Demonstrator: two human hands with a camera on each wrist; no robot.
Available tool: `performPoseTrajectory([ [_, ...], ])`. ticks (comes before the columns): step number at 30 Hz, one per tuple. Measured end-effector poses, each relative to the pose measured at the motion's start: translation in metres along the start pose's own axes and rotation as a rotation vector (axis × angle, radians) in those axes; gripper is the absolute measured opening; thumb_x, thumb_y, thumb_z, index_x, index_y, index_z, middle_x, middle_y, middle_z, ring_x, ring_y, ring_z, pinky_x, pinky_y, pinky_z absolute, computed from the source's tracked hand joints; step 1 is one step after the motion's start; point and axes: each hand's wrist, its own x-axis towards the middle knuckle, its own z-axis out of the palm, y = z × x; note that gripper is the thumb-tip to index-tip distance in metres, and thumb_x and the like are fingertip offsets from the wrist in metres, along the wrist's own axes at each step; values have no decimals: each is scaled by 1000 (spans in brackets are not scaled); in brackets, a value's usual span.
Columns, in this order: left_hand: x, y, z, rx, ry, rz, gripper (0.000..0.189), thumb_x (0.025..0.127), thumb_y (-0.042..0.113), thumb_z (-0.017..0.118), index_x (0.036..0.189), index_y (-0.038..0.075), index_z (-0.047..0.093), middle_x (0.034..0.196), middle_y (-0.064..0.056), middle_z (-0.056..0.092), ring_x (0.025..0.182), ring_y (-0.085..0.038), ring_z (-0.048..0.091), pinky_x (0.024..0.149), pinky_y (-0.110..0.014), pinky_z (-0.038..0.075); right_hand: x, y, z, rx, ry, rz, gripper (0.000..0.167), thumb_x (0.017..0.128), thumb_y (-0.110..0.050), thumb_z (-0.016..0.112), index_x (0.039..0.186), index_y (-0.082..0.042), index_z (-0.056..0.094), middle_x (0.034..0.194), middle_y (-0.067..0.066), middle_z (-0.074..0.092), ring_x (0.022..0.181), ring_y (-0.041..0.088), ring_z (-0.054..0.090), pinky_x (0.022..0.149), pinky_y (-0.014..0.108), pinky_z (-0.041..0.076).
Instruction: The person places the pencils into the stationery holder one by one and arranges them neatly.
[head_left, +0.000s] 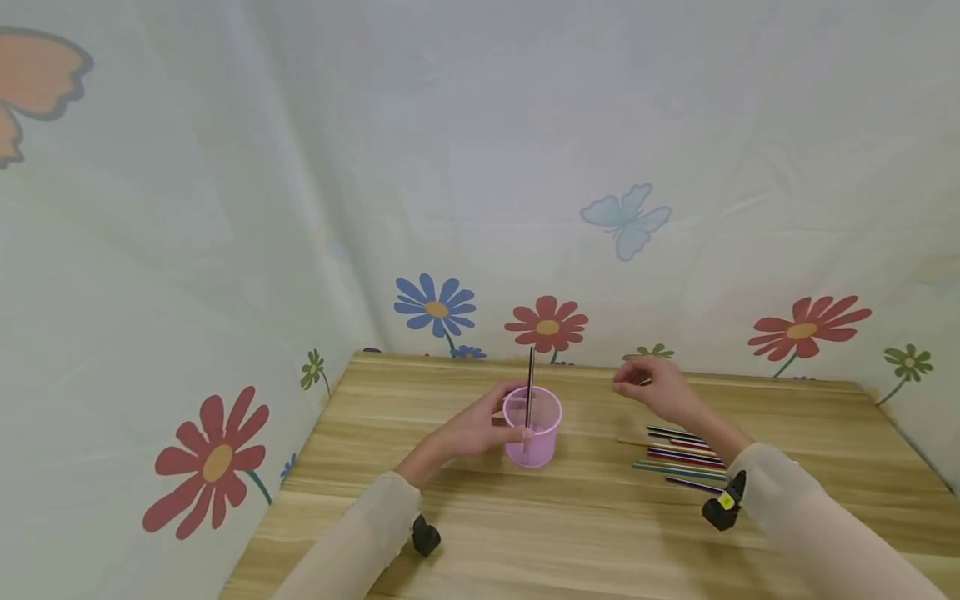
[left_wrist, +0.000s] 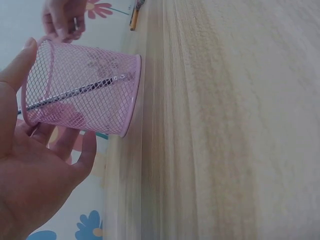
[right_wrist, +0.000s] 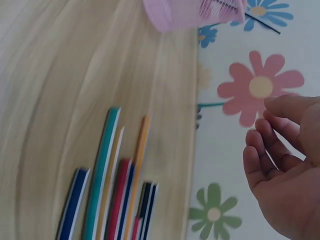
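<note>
Left hand holds pink mesh cup | dark pencil leaning inside | right hand raised, fingers loosely bent, thumb gap narrow | coloured pencils on surface at right

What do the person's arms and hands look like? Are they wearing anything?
Both arms wear long, pale cream sleeves. The left hand and right hand wear no gloves. By each cuff sits a small, chunky black gadget, and the one on the right arm shows a yellow patch.
</note>
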Motion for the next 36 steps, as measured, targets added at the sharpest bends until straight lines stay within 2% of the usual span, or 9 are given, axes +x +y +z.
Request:
performPoseTrajectory([
  [4,0,-1,0,14,4,-11,82,94,34,83,160,22,37,155,3,50,145,-20,47,114,-39,48,-11,21,-6,-32,-12,-3,7,100,-7,74,103,-1,73,96,6,69,89,20,66,76,29,57],
  [10,0,1,0,14,7,-12,79,95,32,83,159,23,38,155,2,50,145,-21,48,115,-40,48,-25,54,-10,-68,-37,-11,4,98,-2,74,98,2,72,91,4,69,84,15,63,71,27,55],
  [17,1,-1,1,22,8,-17,79,95,33,82,160,23,38,155,2,49,146,-22,47,115,-40,47,-35,78,-9,-120,-63,9,5,96,-3,76,93,-4,73,88,1,69,81,13,61,70,28,53],
  [26,2,-2,0,21,4,-10,79,96,31,82,160,19,37,155,-1,49,146,-24,48,115,-42,47,-36,91,-6,-120,-104,40,4,95,-3,76,94,-4,73,88,0,68,80,13,60,69,27,52],
  [36,1,-1,-1,21,1,-14,80,95,33,82,160,20,37,155,1,49,147,-24,46,115,-43,47,-33,95,-8,-86,-149,56,5,93,-2,76,97,-2,73,90,1,69,81,11,60,70,26,52],
])
